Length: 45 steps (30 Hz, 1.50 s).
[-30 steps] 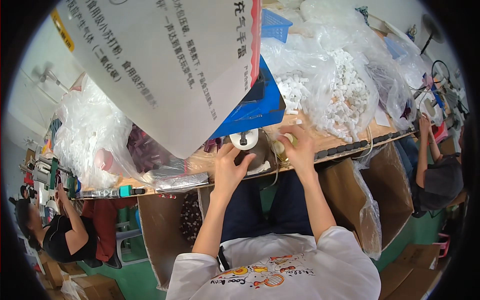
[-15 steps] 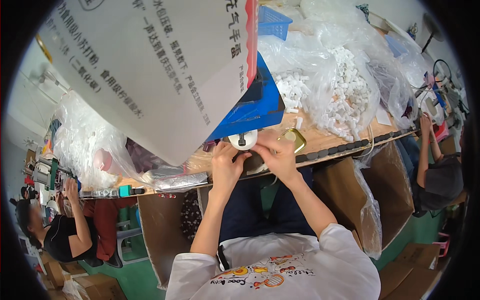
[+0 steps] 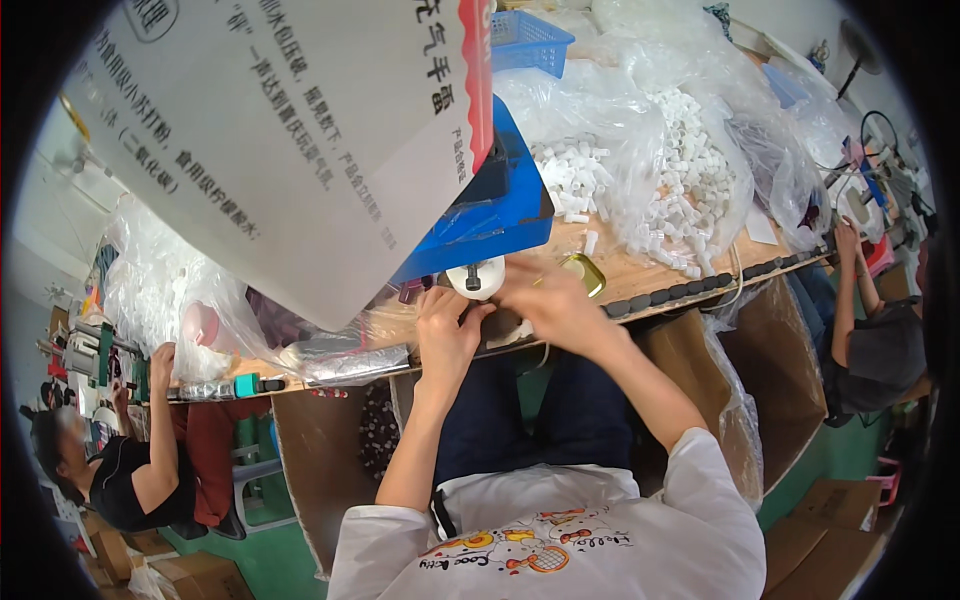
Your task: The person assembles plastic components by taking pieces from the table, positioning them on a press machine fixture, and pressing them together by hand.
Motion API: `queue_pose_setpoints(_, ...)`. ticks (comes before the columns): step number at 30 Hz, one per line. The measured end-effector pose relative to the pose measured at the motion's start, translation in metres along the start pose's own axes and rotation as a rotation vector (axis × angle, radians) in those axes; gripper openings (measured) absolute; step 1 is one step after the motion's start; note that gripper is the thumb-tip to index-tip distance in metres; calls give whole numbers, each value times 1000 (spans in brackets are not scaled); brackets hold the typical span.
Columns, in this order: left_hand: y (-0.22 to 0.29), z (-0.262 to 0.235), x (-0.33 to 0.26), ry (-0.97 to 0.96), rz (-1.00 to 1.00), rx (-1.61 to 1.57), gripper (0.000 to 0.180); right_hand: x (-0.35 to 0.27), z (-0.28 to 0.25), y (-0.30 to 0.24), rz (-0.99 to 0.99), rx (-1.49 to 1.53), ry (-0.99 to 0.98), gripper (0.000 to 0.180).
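My left hand (image 3: pixel 447 325) is at the bench edge, just below the white round part (image 3: pixel 472 281) of a blue machine (image 3: pixel 490 225). Its thumb and fingertips come together, and whatever they hold is too small or hidden to tell. To the right of that white part, my right hand (image 3: pixel 560 312) is smeared by motion, so its fingers do not show clearly. A gold-rimmed tin or lid (image 3: pixel 592 270) lies on the wooden bench just beyond my right hand. A large printed white sheet (image 3: pixel 290 150) covers much of the machine.
White plastic pieces (image 3: pixel 695 180) are heaped in clear bags on the right, with a blue basket (image 3: pixel 530 42) behind. Dark round pieces (image 3: pixel 668 300) line the bench edge. Open cardboard boxes (image 3: pixel 325 470) stand below. People work at the far left and right.
My right hand has drawn slightly away from the left, its elbow swinging outward and its fingers blurring. The left hand stays by the white round part. The whole view has shifted slightly.
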<state>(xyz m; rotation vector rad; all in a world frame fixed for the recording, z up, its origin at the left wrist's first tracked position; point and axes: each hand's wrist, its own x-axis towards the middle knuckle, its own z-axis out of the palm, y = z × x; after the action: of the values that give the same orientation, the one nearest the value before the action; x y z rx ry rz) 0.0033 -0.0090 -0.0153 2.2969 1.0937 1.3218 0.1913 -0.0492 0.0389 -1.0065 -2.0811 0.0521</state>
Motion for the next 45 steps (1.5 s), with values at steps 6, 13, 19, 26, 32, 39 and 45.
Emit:
queue_pose_setpoints(6, 1, -4, 6, -106, -22, 18, 16, -72, -33, 119, 405, -278, -10, 40)
queue_pose_setpoints(13, -15, -15, -13, -160, -356, -430, 53, -75, -28, 128, 435, -259, -71, 35)
queue_pose_setpoints(19, 1, -3, -17, -22, -209, -193, 47, -65, -21, 102, 512, 31, 257, 28)
queue_pose_setpoints(26, -8, 16, -11, 17, -190, -190, 28, -44, 32, 58, 707, 637, 270, 30)
queue_pose_setpoints(32, 11, -49, 9, -114, -512, -228, 25, -30, 63, 37, 759, 662, 247, 19)
queue_pose_setpoints(39, -38, -175, -115, -149, -541, 676, 38, -9, 63, 13, 640, 515, 141, 25)
queue_pose_setpoints(45, -54, -90, -12, -35, -330, 164, 28, -15, 74, 0, 255, -14, 318, 16)
